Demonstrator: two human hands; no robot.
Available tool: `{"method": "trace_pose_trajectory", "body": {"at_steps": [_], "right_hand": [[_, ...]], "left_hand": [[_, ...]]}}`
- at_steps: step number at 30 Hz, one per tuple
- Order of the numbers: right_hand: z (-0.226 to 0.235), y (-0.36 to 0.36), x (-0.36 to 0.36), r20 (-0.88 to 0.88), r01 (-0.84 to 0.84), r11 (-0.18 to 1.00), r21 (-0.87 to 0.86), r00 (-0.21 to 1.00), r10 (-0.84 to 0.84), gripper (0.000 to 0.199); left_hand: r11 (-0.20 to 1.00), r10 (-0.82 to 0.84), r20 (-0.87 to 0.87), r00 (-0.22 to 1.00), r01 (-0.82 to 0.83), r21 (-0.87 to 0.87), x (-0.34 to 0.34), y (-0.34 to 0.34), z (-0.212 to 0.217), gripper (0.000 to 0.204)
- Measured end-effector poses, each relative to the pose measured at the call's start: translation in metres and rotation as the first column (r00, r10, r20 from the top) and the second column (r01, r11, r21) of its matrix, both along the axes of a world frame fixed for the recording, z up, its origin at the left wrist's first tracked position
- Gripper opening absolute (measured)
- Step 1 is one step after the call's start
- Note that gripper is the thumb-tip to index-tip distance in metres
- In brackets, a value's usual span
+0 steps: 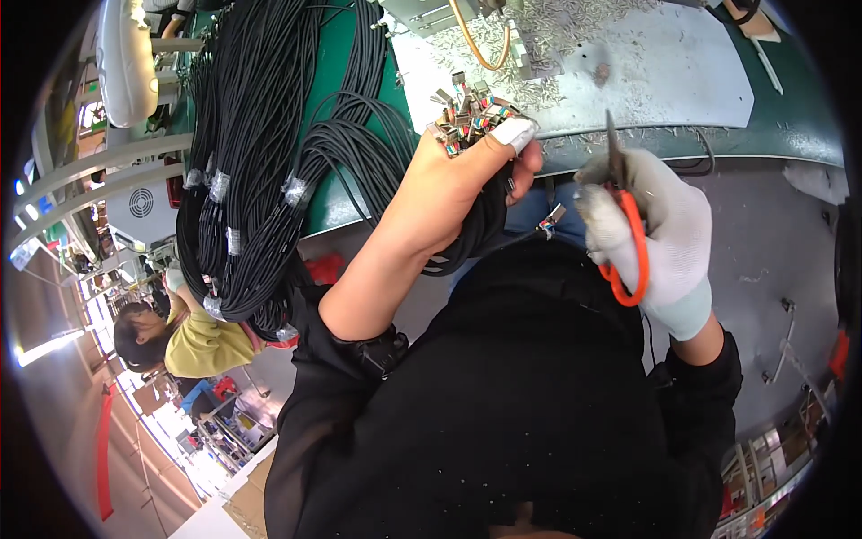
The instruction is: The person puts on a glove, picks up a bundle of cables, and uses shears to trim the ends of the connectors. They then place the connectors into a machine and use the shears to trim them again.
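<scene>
My left hand (467,189), bare but for a white covering on the thumb, is closed around a bunch of black cables. Their metal connectors (467,112), with short coloured wires showing, stick up in a cluster above my fist. One cable's connector (552,218) hangs apart from the bunch, between my two hands. In a white glove, my right hand (660,238) grips a pair of scissors (636,247) with orange handles. The dark blades point up and away from me; whether they are parted cannot be made out.
Thick bundles of black cable (256,117), tied with clear wrap, drape over the green table (328,211) at left. A white board (691,72) beneath a machine (431,13) is strewn with small metallic bits. Left, a person in yellow (211,341) sits; another person's hand (759,22) shows far right.
</scene>
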State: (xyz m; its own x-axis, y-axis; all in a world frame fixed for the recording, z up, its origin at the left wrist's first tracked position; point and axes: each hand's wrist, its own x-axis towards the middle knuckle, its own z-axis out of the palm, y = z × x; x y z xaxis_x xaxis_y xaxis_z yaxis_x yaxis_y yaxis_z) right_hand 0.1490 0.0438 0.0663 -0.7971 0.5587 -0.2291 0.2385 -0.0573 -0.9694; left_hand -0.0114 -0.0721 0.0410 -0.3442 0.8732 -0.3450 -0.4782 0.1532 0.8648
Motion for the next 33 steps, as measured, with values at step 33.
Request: {"method": "trace_pose_trajectory", "body": {"at_steps": [33], "right_hand": [[-0.002, 0.002, 0.021, 0.039, -0.189, 0.896, 0.402, 0.981, 0.190, 0.021]], "left_hand": [[0.986, 0.167, -0.649, 0.742, -0.120, 0.117, 0.040, 0.006, 0.025, 0.020]]}}
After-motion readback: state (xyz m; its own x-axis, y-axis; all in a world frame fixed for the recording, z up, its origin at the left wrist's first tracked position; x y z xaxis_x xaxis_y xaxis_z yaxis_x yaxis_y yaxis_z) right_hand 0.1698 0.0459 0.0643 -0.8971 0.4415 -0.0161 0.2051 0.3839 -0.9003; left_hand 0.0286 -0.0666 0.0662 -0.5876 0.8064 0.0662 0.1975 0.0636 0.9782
